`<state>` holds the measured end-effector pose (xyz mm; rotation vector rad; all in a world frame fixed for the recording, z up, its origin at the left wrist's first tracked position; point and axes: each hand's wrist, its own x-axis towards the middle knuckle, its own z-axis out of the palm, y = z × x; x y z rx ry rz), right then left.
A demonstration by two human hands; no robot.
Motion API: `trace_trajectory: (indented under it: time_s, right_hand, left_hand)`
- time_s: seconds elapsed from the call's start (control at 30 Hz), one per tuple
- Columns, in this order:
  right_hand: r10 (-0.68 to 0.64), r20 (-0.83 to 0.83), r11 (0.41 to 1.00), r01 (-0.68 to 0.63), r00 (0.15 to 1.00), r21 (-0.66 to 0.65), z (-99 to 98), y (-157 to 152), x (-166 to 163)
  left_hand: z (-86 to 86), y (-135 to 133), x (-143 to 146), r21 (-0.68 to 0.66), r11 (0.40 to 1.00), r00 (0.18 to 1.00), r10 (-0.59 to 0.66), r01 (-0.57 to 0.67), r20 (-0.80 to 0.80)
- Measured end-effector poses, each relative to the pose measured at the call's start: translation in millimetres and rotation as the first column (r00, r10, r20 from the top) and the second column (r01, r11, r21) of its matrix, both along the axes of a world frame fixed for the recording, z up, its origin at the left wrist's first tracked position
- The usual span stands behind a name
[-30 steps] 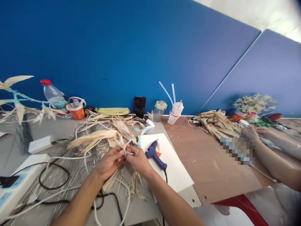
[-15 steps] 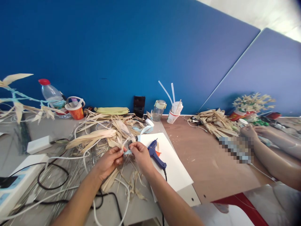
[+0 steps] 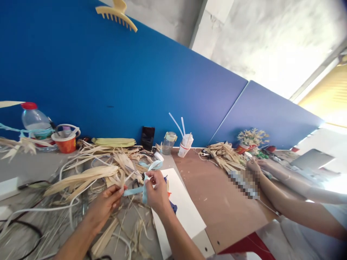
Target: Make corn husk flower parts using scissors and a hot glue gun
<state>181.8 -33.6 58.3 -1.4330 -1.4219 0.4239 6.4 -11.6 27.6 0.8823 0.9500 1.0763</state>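
Note:
A strip of light blue tape (image 3: pixel 133 191) is stretched between my two hands. My left hand (image 3: pixel 106 203) is closed, thumb against fingers, on a pale dried corn husk piece (image 3: pixel 122 180) where one end of the tape meets it. What lies deeper in those fingers is hidden. My right hand (image 3: pixel 156 192) pinches the tape, with a length hanging below its fingers and more looping up behind toward a white roll (image 3: pixel 158 156). Behind my right hand, a blue glue gun (image 3: pixel 173 207) lies on white paper (image 3: pixel 187 213), partly covered by the hand.
Dried corn husks (image 3: pixel 81 180) and white cable cover the table's left side. Along the blue partition (image 3: pixel 121 79) stand a bottle (image 3: pixel 35 119), an orange bucket (image 3: pixel 66 144), a phone (image 3: pixel 148 137), a jar (image 3: pixel 169 142) and a cup (image 3: pixel 184 148). Another person's arms (image 3: pixel 282 193) rest at right.
My hands have moved apart, the right one drawing the blue tape out into a longer strip. The view has tilted and turned right, bringing more of the ceiling and the other person into sight.

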Motion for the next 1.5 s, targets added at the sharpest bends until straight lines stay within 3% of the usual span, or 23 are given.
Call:
trace_trajectory:
  time_s: [0.13, 0.23, 0.4, 0.63, 0.87, 0.97, 1.03, 1.1, 1.27, 1.5]
  right_hand:
    - [0.012, 0.147, 1.000, -0.008, 0.989, -0.024, 26.0, 26, 18]
    - [0.025, 0.417, 0.999, -0.005, 0.909, -0.050, 32.4, 68, 25]
    - [0.061, 0.787, 0.993, 0.046, 0.614, -0.112, 15.7, 137, 22]
    - [0.053, 0.867, 0.997, 0.028, 0.495, -0.076, -0.8, 187, 15]
    - [0.017, 0.853, 0.998, 0.049, 0.521, -0.050, -7.8, 206, 17]
    - [-0.077, 0.749, 0.994, 0.104, 0.658, 0.011, -6.4, 200, 21]
    - [-0.211, 0.623, 0.972, 0.230, 0.753, 0.051, -5.6, 198, 22]
    - [-0.326, 0.524, 0.934, 0.355, 0.787, 0.048, -6.4, 199, 21]
    - [-0.417, 0.401, 0.884, 0.466, 0.816, -0.028, -15.4, 221, 2]
    - [-0.559, 0.330, 0.781, 0.617, 0.761, -0.099, -16.4, 254, -28]
  left_hand:
    - [-1.1, -1, 1, -0.018, 1.000, 1.000, -0.005, 0.005, 0.021]
    - [1.7, -1, 3, -0.036, 0.999, 1.000, 0.001, 0.000, 0.026]
    - [6.2, -2, 3, -0.045, 0.999, 1.000, 0.012, -0.011, 0.008]
    - [1.6, 3, 4, -0.076, 0.997, 1.000, 0.024, -0.024, -0.008]
    - [-3.8, 6, 4, -0.100, 0.995, 1.000, 0.023, -0.024, -0.013]
    - [1.9, 3, 3, -0.112, 0.994, 1.000, 0.012, -0.014, -0.019]
    - [4.5, 1, 4, -0.118, 0.993, 1.000, 0.003, -0.005, -0.021]
    - [4.3, 0, 4, -0.120, 0.993, 1.000, -0.006, 0.004, -0.022]
    - [-3.6, 2, 3, -0.105, 0.994, 0.999, 0.012, -0.015, -0.031]
    - [-12.4, 9, 4, -0.068, 0.998, 1.000, 0.002, -0.003, -0.023]
